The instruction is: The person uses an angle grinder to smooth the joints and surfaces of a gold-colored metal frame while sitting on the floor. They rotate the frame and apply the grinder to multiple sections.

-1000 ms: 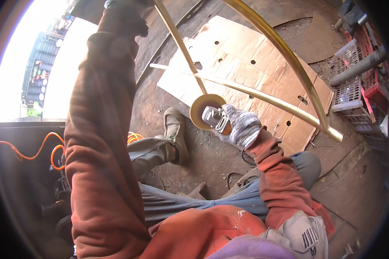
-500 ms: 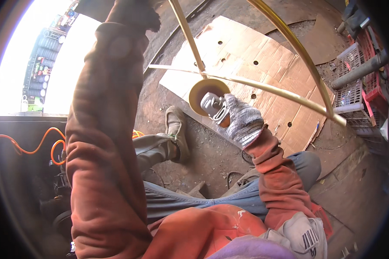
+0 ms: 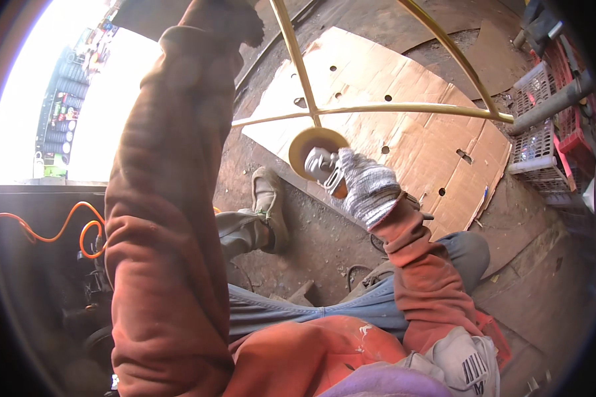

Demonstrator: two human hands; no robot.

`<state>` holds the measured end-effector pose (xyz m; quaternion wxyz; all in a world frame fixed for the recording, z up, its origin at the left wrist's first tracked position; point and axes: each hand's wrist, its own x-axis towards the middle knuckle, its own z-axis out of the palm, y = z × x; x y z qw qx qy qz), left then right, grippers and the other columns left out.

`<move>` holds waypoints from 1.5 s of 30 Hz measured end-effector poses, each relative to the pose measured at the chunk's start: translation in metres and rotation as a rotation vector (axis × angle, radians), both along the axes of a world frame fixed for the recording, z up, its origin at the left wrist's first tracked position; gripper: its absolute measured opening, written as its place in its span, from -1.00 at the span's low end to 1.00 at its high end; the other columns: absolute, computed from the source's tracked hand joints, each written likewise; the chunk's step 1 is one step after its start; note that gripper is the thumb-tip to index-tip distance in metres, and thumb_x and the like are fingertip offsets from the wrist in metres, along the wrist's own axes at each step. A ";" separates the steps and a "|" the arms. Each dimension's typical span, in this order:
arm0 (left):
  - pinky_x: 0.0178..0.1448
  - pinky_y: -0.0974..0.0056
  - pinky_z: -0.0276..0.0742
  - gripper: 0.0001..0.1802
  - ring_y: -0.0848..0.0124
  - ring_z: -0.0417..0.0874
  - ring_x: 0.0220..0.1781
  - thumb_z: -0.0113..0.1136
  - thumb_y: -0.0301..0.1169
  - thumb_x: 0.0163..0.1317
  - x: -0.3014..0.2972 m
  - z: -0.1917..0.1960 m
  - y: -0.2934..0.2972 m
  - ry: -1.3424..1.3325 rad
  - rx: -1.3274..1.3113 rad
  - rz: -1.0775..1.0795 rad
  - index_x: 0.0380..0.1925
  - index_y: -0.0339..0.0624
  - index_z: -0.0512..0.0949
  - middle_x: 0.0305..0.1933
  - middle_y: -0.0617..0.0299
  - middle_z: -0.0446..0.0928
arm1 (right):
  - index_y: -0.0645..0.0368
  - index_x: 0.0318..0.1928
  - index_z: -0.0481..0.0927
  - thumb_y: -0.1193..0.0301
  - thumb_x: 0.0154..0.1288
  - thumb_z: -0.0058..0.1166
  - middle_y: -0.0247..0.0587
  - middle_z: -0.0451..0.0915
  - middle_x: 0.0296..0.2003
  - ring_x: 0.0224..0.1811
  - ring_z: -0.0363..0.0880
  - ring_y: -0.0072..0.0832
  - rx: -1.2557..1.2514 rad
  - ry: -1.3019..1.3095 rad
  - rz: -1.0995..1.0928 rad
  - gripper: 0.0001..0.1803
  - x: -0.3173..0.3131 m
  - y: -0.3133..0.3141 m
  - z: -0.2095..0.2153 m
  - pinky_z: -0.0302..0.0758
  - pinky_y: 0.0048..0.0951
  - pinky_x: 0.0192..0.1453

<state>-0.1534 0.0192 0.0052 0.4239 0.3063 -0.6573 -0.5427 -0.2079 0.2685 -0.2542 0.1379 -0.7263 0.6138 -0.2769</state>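
Head view shows the round yellow-brown disc point(image 3: 316, 149) of a small power tool point(image 3: 323, 165), which the right hand point(image 3: 367, 185), in a grey knitted glove, holds closed around the tool body. The disc now sits directly under the place where two thin golden metal rods point(image 3: 404, 108) cross, touching or almost touching the joint; I cannot tell which. One second ago the disc was lower and more to the side of this crossing, so the hand has lifted it up to the joint. From this I judge that the work on the crossing point is starting or going on, but no sparks or dust are visible.

The left arm, in an orange-brown sleeve point(image 3: 172, 198), goes high up to the top edge of the picture. The left hand point(image 3: 235, 23) is partly outside the view near one rod, and I cannot tell if it is gripping it.

Below the rods lies a big piece of cardboard point(image 3: 404, 132) with holes, on a dirty floor point(image 3: 311, 231). A worn shoe point(image 3: 269, 202) rests near its edge. White and red plastic crates point(image 3: 543, 126) stand at the right, and an orange cable point(image 3: 59, 228) curls at the left.
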 end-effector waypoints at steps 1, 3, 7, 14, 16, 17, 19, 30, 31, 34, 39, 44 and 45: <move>-0.03 0.09 0.67 -0.59 0.09 0.68 -0.19 0.21 -0.17 0.23 -0.002 0.000 0.000 -0.018 0.010 0.034 -0.07 -0.26 0.55 -0.17 -0.06 0.62 | 0.30 0.13 0.41 0.26 0.18 0.16 0.12 0.61 -0.16 -0.17 0.64 -0.02 0.060 0.087 0.042 -0.45 0.001 0.001 -0.005 0.56 -0.09 -0.09; -0.03 0.10 0.66 -0.58 0.10 0.68 -0.18 0.22 -0.16 0.23 -0.006 0.001 0.004 -0.033 0.002 0.025 -0.07 -0.27 0.55 -0.18 -0.05 0.62 | 0.32 0.15 0.39 0.28 0.19 0.12 0.11 0.61 -0.16 -0.17 0.63 -0.01 0.242 0.128 0.055 -0.44 0.005 0.005 -0.014 0.55 -0.09 -0.08; -0.01 0.12 0.64 -0.53 0.11 0.68 -0.11 0.19 -0.11 0.24 -0.006 0.005 0.025 -0.196 -0.113 0.073 -0.04 -0.28 0.54 -0.14 -0.07 0.61 | 0.33 0.18 0.35 0.28 0.17 0.17 0.08 0.61 -0.15 -0.14 0.63 -0.02 0.164 0.132 0.074 -0.38 0.010 0.007 -0.025 0.55 -0.11 -0.06; 0.03 0.08 0.61 -0.51 0.10 0.66 -0.08 0.16 -0.08 0.25 0.002 0.006 0.017 -0.124 -0.063 0.034 -0.02 -0.27 0.53 -0.11 -0.06 0.60 | 0.30 0.18 0.37 0.22 0.10 0.28 0.10 0.61 -0.13 -0.06 0.62 -0.03 0.197 0.001 0.088 -0.31 -0.003 0.004 -0.009 0.55 -0.16 0.02; 0.04 0.07 0.60 -0.50 0.10 0.66 -0.07 0.15 -0.07 0.25 0.004 0.001 0.016 -0.118 -0.055 0.028 -0.01 -0.27 0.53 -0.10 -0.06 0.59 | 0.30 0.18 0.37 0.21 0.10 0.28 0.10 0.61 -0.13 -0.07 0.63 -0.03 0.279 0.041 0.087 -0.30 -0.002 0.005 -0.014 0.55 -0.16 0.02; 0.04 0.06 0.59 -0.50 0.10 0.65 -0.07 0.15 -0.07 0.26 0.005 -0.003 0.016 -0.113 -0.055 0.024 -0.01 -0.27 0.53 -0.10 -0.06 0.59 | 0.29 0.18 0.37 0.20 0.09 0.28 0.11 0.61 -0.14 -0.08 0.63 -0.03 0.358 0.079 0.091 -0.30 -0.002 0.006 -0.016 0.55 -0.16 0.02; 0.06 0.05 0.58 -0.49 0.10 0.65 -0.06 0.14 -0.06 0.26 0.008 -0.003 0.014 -0.117 -0.053 0.016 0.00 -0.26 0.52 -0.09 -0.06 0.59 | 0.28 0.18 0.37 0.21 0.11 0.27 0.13 0.60 -0.11 -0.06 0.62 -0.04 0.290 0.056 0.096 -0.32 -0.005 0.011 -0.007 0.55 -0.16 0.02; 0.13 -0.02 0.52 -0.46 0.09 0.62 -0.01 0.08 -0.02 0.28 0.024 0.008 0.018 -0.132 -0.042 0.018 0.03 -0.25 0.51 -0.04 -0.04 0.57 | 0.25 0.14 0.41 0.26 0.22 0.16 0.11 0.61 -0.12 -0.09 0.63 0.00 0.165 -0.130 0.100 -0.47 0.000 -0.002 0.006 0.56 -0.11 0.00; 0.13 -0.03 0.51 -0.46 0.09 0.61 -0.01 0.08 -0.01 0.28 0.019 0.008 0.018 -0.117 -0.037 0.001 0.04 -0.25 0.51 -0.04 -0.04 0.56 | 0.25 0.13 0.41 0.26 0.23 0.15 0.11 0.61 -0.12 -0.10 0.63 0.01 0.117 -0.126 0.072 -0.48 -0.008 0.000 0.010 0.56 -0.11 0.00; 0.15 -0.05 0.50 -0.45 0.08 0.60 0.00 0.06 0.00 0.29 0.009 0.007 0.018 -0.102 -0.026 -0.029 0.05 -0.24 0.51 -0.03 -0.04 0.56 | 0.24 0.13 0.42 0.30 0.21 0.18 0.12 0.60 -0.08 -0.05 0.61 0.01 0.019 -0.106 0.004 -0.49 -0.021 0.000 -0.006 0.55 -0.13 0.04; 0.18 -0.08 0.47 -0.43 0.08 0.59 0.02 0.04 0.02 0.30 0.022 0.010 0.022 -0.136 -0.005 0.005 0.06 -0.24 0.50 0.00 -0.03 0.55 | 0.22 0.08 0.47 0.31 0.17 0.22 0.10 0.60 -0.05 -0.03 0.61 -0.01 0.286 -0.081 0.148 -0.52 0.000 0.002 0.003 0.55 -0.13 0.05; 0.22 -0.11 0.44 -0.42 0.07 0.57 0.05 0.01 0.04 0.31 0.017 0.012 0.026 -0.125 -0.002 -0.008 0.08 -0.23 0.49 0.02 -0.02 0.54 | 0.21 0.09 0.47 0.30 0.15 0.20 0.09 0.62 -0.08 -0.07 0.63 -0.03 0.148 -0.037 0.065 -0.50 -0.009 0.006 -0.010 0.55 -0.15 0.03; 0.22 -0.11 0.44 -0.41 0.07 0.57 0.05 0.01 0.04 0.31 0.015 0.013 0.026 -0.123 0.007 -0.016 0.08 -0.23 0.49 0.02 -0.02 0.54 | 0.21 0.10 0.46 0.28 0.12 0.22 0.10 0.62 -0.09 -0.07 0.63 -0.03 0.122 -0.014 0.016 -0.47 -0.011 0.008 -0.002 0.56 -0.15 0.02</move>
